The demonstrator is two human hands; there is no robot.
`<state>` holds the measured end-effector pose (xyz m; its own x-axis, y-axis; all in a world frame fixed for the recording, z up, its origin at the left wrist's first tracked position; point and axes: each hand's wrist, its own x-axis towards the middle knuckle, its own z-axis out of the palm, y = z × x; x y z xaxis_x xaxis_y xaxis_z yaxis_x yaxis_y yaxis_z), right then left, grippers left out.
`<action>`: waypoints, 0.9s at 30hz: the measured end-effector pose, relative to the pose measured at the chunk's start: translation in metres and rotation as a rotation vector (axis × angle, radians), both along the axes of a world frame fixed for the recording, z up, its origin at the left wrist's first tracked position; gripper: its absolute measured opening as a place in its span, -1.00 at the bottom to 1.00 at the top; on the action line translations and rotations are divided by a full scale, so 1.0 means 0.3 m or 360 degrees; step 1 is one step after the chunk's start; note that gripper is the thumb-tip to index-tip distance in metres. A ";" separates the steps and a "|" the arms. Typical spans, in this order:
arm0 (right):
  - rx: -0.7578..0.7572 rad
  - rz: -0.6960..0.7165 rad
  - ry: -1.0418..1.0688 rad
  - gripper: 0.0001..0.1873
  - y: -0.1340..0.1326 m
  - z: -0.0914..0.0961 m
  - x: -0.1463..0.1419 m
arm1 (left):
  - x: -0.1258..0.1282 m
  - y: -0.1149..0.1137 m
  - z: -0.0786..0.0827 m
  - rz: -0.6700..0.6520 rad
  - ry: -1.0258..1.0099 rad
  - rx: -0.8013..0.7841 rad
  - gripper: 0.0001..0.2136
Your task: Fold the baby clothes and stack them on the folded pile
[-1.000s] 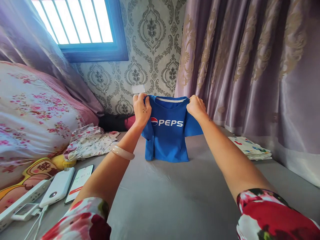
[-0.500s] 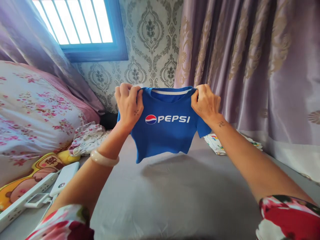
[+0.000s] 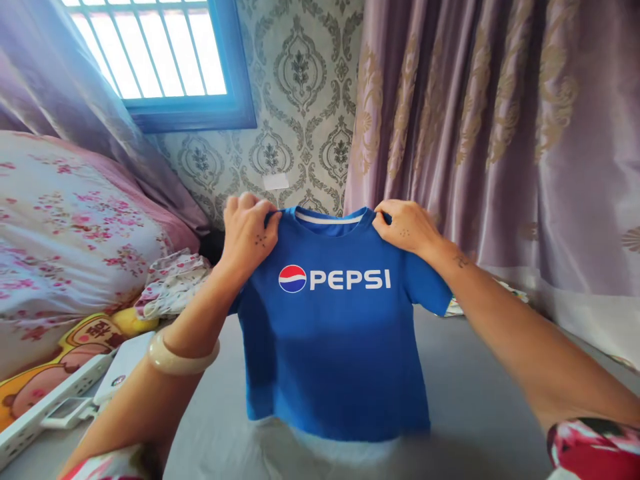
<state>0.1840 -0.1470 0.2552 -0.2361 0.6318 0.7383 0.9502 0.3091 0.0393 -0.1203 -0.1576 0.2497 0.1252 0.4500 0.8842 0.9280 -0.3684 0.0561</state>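
A blue T-shirt [image 3: 330,353] with a white PEPSI print and a round logo hangs in front of me, its front facing me. My left hand [image 3: 250,230] pinches it at the left shoulder, beside the white-edged collar. At the other shoulder my right hand [image 3: 407,225] grips the cloth between thumb and fingers. The hem hangs low over the grey bed sheet [image 3: 210,413]; whether it touches cannot be told. Part of the left sleeve is hidden behind my left forearm.
Crumpled patterned cloth [image 3: 173,283] and a yellow cartoon cushion [image 3: 65,360] lie at the left, near a white power strip [image 3: 55,407] and a white device [image 3: 125,360]. Folded clothes [image 3: 457,307] show partly behind my right arm. Curtains [image 3: 450,100] hang at the back right.
The T-shirt has swung down from a lifted, foreshortened pose and now hangs at full length. Both my hands have moved slightly lower, still gripping the shoulders.
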 end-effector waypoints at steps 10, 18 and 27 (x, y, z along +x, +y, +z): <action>-0.0673 -0.0205 -0.0018 -0.67 0.181 -0.519 -0.038 | 0.029 0.276 -0.517 0.0194 0.0030 -0.0957 -0.77; -0.0928 -0.0277 -0.0159 -0.60 0.264 -0.706 -0.058 | 0.068 0.351 -0.742 0.0255 0.0001 -0.1054 -0.68; -0.1080 -0.0230 -0.0277 -0.59 0.416 -0.805 -0.060 | 0.050 0.470 -0.847 0.0270 0.0099 -0.1157 -0.67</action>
<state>0.1661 -0.0221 0.0135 -0.1941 0.9722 0.1306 0.9809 0.1908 0.0380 -0.1052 -0.0165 -0.0045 0.0423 0.9358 0.3499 0.9781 -0.1102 0.1764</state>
